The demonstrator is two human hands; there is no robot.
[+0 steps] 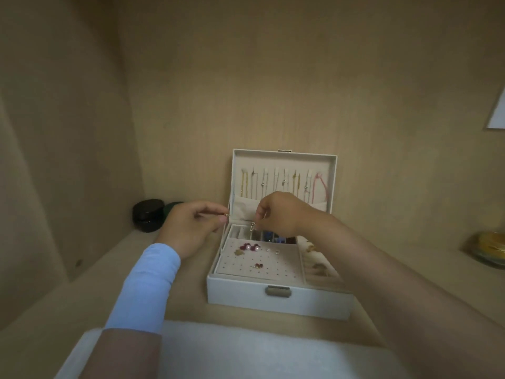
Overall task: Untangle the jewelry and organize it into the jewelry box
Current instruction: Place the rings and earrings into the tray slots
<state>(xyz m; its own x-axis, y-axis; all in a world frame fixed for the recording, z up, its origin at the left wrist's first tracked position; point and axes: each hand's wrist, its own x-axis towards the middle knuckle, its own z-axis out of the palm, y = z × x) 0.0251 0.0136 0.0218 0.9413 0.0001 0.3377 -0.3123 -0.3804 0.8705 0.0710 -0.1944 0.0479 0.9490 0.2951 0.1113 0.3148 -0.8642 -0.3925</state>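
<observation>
At the far left a black jar [149, 216] stands on the bench [191, 296], well apart from the work. Next comes our left hand [191, 228], fingers curled in, thumb and forefinger pinching a small gold piece [226, 214] just beside the box's left edge. Any chain running across from it is too fine to make out. A small gold clasp [253, 225] dangles over the rear compartments, and our right hand [281, 214] pinches the piece it hangs from in a narrow fingertip grip.

We judge this to be the teasing-apart step. It goes best if we keep both pinches light and draw the hands apart slowly. We should ease off if anything snags, since a pull would tighten a knot.

Below sits the open jewelry box [273, 299], with necklaces [273, 181] already hung in its lid [284, 157] and pearl-and-red earrings [250, 247] on the perforated pad [246, 272]. Working over the box means a dropped piece lands inside. Once the piece is free, a hook in the lid looks a likely place for it.

At the far right a glass bowl [489, 250] is partly cut off.
</observation>
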